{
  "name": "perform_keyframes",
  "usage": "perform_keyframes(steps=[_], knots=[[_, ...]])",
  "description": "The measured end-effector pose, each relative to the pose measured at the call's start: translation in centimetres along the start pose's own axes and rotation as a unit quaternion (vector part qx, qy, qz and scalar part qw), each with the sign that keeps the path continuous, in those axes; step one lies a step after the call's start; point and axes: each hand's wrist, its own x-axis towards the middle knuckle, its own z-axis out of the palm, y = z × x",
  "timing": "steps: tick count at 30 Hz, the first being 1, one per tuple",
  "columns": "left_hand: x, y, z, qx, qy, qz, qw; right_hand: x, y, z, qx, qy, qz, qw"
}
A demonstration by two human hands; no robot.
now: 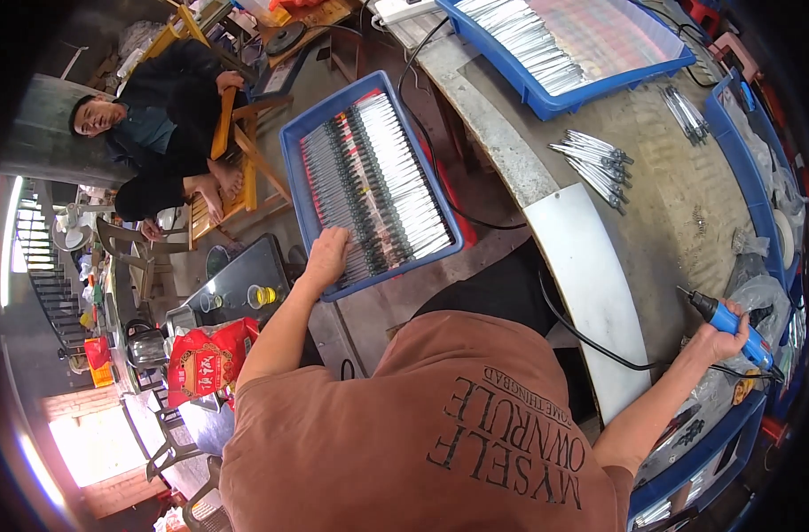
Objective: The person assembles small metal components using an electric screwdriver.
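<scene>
My left hand (330,255) is at the near left corner of a blue tray (295,151). Its fingers are curled down against the rods, and their tips are hidden. Rows of thin metal rods with dark fittings (360,177) fill that tray. Out to the right, my right hand (722,340) is wrapped round a blue electric screwdriver (743,335), whose dark bit points up and left above the workbench (635,239). A black cord trails from the tool. A loose bunch of metal rods with dark ends (595,167) lies on the bench.
A second blue tray of rods (546,102) stands at the bench's far end, near a smaller rod bunch (685,115). A white board (591,293) lines the near bench edge. Blue bins (742,142) flank the right. A seated person (156,115) is at far left, beyond a red bag (208,362).
</scene>
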Motion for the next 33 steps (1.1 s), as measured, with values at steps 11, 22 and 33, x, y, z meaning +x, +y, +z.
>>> perform_keyframes(steps=[11,22,33], knots=[[-1.3,0.0,2.1,-0.01,-0.05,-0.024,0.998,1.0,0.0,-1.2,0.007,0.001,-0.001,1.0],[-1.3,0.0,0.4,0.017,-0.066,0.006,0.998,0.6,0.0,-0.9,0.007,-0.007,0.003,1.0],[6.6,9.3,-2.0,-0.099,0.033,0.134,0.985,-0.5,0.2,0.0,0.04,0.001,-0.003,0.999]])
